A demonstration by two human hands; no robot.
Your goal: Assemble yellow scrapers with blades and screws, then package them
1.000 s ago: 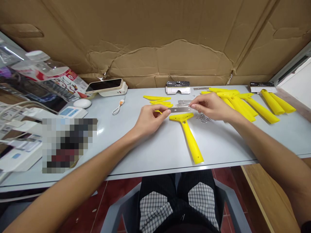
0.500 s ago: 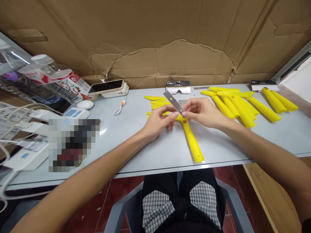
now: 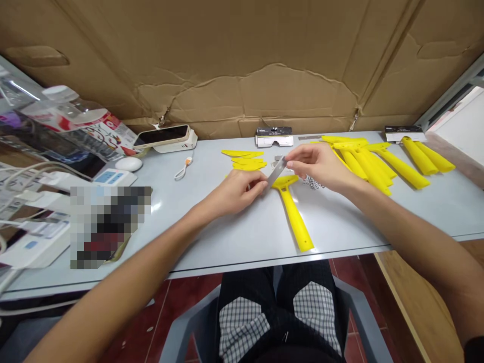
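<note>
A flat metal blade [image 3: 277,172] slants between my hands, its lower left end pinched by my left hand [image 3: 242,190] and its upper right end by my right hand [image 3: 316,165]. Just below it, a yellow scraper handle [image 3: 296,217] lies on the table with its wide head toward the blade. Small screws [image 3: 313,183] sit in a pile under my right hand, which partly covers them. Behind my left hand are several flat yellow pieces [image 3: 247,164].
More yellow scraper handles [image 3: 365,161] lie in a heap to the right. Black-and-white packets [image 3: 274,136] stand along the cardboard at the back. On the left are a phone [image 3: 162,135], a white mouse-shaped object [image 3: 128,164], power strips with cables [image 3: 41,247] and plastic bottles [image 3: 102,128].
The blade has turned: its left end, earlier raised, now points down left, and its right end is up. My left hand has closed on the lower end; my right hand has risen slightly.
</note>
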